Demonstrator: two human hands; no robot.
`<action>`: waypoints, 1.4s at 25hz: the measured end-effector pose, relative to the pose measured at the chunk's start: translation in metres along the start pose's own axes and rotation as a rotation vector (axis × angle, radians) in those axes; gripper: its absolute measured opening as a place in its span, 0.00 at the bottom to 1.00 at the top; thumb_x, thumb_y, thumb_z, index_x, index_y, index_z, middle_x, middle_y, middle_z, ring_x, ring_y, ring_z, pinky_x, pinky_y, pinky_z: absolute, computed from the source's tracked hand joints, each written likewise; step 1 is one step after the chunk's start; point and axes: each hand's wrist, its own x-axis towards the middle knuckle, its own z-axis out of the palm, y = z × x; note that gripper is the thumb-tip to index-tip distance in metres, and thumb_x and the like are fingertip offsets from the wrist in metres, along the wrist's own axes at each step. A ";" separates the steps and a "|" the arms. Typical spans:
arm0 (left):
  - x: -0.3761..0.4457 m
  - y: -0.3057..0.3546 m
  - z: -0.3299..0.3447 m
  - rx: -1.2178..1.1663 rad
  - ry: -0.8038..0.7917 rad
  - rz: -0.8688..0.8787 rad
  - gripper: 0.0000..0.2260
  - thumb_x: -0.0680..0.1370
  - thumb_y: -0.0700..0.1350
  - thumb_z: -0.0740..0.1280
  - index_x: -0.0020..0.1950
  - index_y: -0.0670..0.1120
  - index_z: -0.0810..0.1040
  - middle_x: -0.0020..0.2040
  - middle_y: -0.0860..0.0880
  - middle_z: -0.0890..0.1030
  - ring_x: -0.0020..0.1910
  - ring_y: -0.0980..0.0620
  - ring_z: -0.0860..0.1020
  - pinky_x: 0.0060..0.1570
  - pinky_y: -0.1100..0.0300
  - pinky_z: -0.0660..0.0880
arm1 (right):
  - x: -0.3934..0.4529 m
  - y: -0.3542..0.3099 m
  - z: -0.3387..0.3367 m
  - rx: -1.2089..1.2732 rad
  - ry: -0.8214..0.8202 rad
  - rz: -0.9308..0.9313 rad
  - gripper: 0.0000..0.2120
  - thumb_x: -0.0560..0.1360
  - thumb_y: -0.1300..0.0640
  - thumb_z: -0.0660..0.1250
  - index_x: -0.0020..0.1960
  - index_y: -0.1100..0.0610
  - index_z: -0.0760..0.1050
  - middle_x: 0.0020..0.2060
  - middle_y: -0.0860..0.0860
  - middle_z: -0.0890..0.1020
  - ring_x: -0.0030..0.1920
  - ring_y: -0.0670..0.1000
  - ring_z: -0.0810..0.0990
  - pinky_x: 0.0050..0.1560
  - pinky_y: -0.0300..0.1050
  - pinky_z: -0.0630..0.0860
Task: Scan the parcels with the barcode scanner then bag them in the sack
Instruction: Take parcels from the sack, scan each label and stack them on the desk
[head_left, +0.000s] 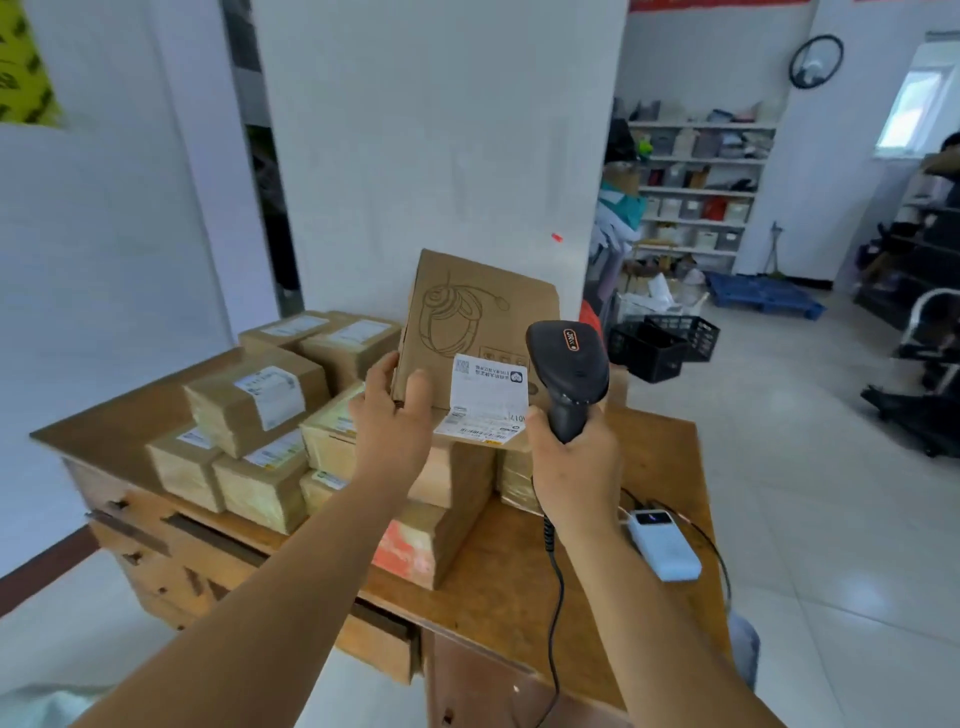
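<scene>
The left hand (392, 415) holds a brown box (475, 332) by its lower left edge, tipped up above the desk (524, 561). The right hand (574, 462) is wrapped tight around the scanner (569, 374), just right of the box's white label (485, 402). More boxes (254, 405) sit piled on the desk.

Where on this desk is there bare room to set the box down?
Bare wood lies at the near edge of the desk, between the orange-marked parcel and the power bank. The far left corner is bare too. The middle is crowded with parcels.
</scene>
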 end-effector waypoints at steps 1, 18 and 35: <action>0.006 0.003 -0.018 -0.013 0.052 0.009 0.27 0.71 0.59 0.59 0.69 0.57 0.67 0.62 0.48 0.74 0.57 0.49 0.75 0.57 0.49 0.74 | 0.000 -0.010 0.018 0.019 -0.041 -0.016 0.11 0.76 0.53 0.68 0.55 0.57 0.76 0.42 0.49 0.81 0.40 0.47 0.78 0.38 0.36 0.72; 0.074 -0.143 -0.410 -0.099 0.677 -0.297 0.26 0.68 0.64 0.60 0.63 0.53 0.69 0.55 0.48 0.80 0.55 0.46 0.79 0.59 0.42 0.75 | -0.154 -0.069 0.403 0.009 -0.791 -0.111 0.07 0.74 0.54 0.68 0.42 0.56 0.73 0.34 0.51 0.80 0.35 0.52 0.77 0.36 0.43 0.70; 0.016 -0.441 -0.590 -0.058 1.137 -1.011 0.29 0.75 0.58 0.65 0.69 0.42 0.66 0.59 0.40 0.77 0.52 0.41 0.78 0.49 0.51 0.74 | -0.316 0.099 0.644 -0.279 -1.376 -0.024 0.08 0.76 0.56 0.67 0.41 0.52 0.70 0.28 0.45 0.70 0.28 0.44 0.69 0.28 0.37 0.63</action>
